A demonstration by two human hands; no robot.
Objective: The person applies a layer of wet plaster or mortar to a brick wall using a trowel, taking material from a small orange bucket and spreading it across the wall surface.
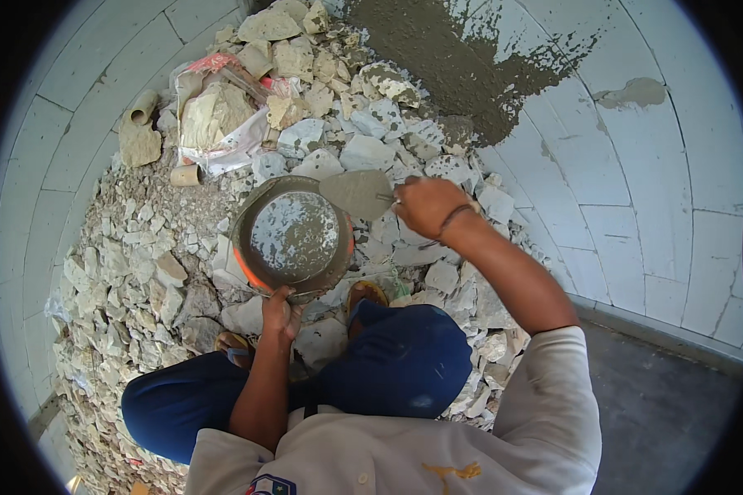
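My left hand (pixel 280 313) grips the near rim of a round bucket (pixel 249 266), orange on the outside and coated with grey mortar. Wet mortar (pixel 295 238) with a patchy, shiny surface lies inside it. My right hand (pixel 430 208) is closed round the handle of a trowel (pixel 357 194), most of which the fingers hide. The trowel's broad grey blade points left, its tip over the bucket's far right rim. Whether the blade touches the rim I cannot tell.
Broken rubble (pixel 153 280) is heaped under and around the bucket. A torn white and red sack (pixel 223 153) lies at the far left. Pale block walls (pixel 627 157) rise on both sides, the right one partly smeared with wet mortar (pixel 462 70). Dark floor (pixel 644 404) shows at the right.
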